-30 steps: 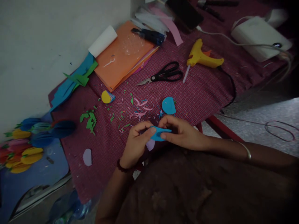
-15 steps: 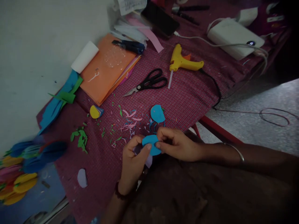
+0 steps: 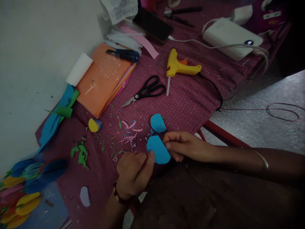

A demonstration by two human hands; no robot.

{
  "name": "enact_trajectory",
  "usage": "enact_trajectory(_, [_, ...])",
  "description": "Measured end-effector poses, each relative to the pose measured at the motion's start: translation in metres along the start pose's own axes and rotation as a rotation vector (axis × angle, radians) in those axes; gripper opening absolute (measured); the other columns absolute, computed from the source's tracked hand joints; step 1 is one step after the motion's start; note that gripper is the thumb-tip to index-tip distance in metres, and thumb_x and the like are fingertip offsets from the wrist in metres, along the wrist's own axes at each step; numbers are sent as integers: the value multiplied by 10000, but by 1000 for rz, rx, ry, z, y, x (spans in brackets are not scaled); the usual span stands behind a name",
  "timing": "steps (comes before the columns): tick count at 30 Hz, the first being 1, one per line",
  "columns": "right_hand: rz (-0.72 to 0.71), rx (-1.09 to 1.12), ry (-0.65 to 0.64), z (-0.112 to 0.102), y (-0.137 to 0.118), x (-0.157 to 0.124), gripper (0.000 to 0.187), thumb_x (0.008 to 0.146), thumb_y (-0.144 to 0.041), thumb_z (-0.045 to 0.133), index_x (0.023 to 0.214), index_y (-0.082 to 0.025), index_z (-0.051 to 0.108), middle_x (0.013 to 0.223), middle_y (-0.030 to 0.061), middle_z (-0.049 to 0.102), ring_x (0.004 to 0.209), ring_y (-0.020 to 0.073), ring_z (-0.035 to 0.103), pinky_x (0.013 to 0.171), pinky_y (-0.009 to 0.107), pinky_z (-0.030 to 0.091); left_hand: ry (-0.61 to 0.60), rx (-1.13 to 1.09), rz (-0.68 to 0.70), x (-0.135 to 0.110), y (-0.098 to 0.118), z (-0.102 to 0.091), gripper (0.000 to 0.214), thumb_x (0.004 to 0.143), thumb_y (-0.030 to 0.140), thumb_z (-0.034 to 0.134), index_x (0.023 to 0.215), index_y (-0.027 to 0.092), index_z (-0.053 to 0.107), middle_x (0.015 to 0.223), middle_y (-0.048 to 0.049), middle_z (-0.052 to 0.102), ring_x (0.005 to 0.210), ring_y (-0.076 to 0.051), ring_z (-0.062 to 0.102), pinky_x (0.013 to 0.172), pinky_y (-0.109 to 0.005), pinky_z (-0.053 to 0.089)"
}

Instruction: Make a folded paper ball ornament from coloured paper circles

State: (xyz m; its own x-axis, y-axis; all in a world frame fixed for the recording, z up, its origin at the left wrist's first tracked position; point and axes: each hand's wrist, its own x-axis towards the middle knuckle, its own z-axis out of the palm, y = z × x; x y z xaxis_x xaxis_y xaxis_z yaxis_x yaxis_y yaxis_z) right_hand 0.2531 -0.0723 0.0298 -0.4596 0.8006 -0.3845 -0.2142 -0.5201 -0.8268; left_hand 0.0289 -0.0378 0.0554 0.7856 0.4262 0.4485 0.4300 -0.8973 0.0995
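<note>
A blue paper circle [image 3: 158, 150] with one straight-cut edge is held flat between my hands, above the near side of the table. My left hand [image 3: 135, 171] is closed, its thumb on the lower left of the paper. At the paper's right edge, my right hand [image 3: 184, 145] has its thumb and curled fingers together; the exact contact is partly hidden. Just beyond lies a second blue paper piece [image 3: 158, 123]. Pink paper scraps [image 3: 130, 137] are scattered to its left. Black-handled scissors [image 3: 145, 90] lie farther back, blades apart.
A yellow glue gun [image 3: 179, 65] with its cord lies beyond the scissors. Orange sheets [image 3: 95, 86] carry a dark blue cutter. A phone [image 3: 152, 25] and a white power bank [image 3: 231, 38] are at the back. Green scraps [image 3: 82, 154] and colourful paper shapes [image 3: 28, 203] are on the left.
The blue paper has been turned so its broad face and straight edge show. My left hand has rolled over, knuckles up, and my right hand has shifted to the right edge.
</note>
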Motion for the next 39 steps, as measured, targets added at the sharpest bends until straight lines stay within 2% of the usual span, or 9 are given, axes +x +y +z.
enact_trajectory(4, [-199,-175,178,-9,6,-3,136,890,-269,489,978,-171,523,726,-21,543,620,88,522,568,220,446,72,53,-101,9,-9,10,181,782,76,655,938,167,644,762,-19,576,689,-131,543,641,-258,457])
enact_trajectory(8, [-592,-646,338,-13,10,-1,442,832,-95,534,1249,-221,460,1054,48,545,980,145,543,834,313,483,73,-114,-141,19,-10,20,198,795,80,641,965,180,631,846,-27,599,768,-130,582,699,-247,507])
enact_trajectory(11, [-794,-870,358,-13,7,3,320,829,-70,529,1105,-227,562,1083,57,509,1032,158,517,853,318,481,32,-219,-152,24,-6,20,191,799,86,630,962,184,623,848,-23,603,773,-124,596,705,-242,521])
enact_trajectory(14, [-876,-918,368,-13,3,5,212,823,-50,509,943,-207,585,1021,45,506,942,134,529,774,274,490,11,-274,-137,23,-1,14,217,814,139,598,1030,159,607,882,-53,631,805,-150,612,722,-276,539])
enact_trajectory(17, [-935,-914,359,-13,2,3,192,831,-45,503,922,-196,578,968,35,517,890,114,530,730,241,488,28,-185,-83,20,3,9,221,813,214,618,1023,145,608,827,-55,645,754,-166,609,672,-293,536])
enact_trajectory(21, [-969,-913,272,-17,6,-3,178,871,-63,506,991,-174,575,989,51,551,920,105,557,752,218,511,21,-57,11,21,2,9,122,814,91,598,906,164,631,683,-2,618,602,-124,570,601,-266,491])
enact_trajectory(28, [-976,-907,273,-35,15,-13,222,877,-45,484,1053,-156,562,1080,94,590,1040,129,582,844,251,536,3,-27,91,19,-16,17,159,829,101,611,972,164,637,863,-65,707,716,-147,649,644,-283,498])
enact_trajectory(33, [-866,-974,379,-51,18,-16,230,854,-51,485,1002,-195,585,1029,72,602,952,135,604,783,254,540,80,146,-23,18,-31,22,135,780,101,666,879,187,631,693,1,614,604,-120,571,567,-255,425])
enact_trajectory(39, [-856,-989,403,-61,23,-8,220,851,-52,487,995,-182,590,1012,69,612,927,134,605,773,257,533,24,200,133,33,-45,42,189,755,77,686,905,185,645,726,-9,615,637,-125,563,609,-274,396])
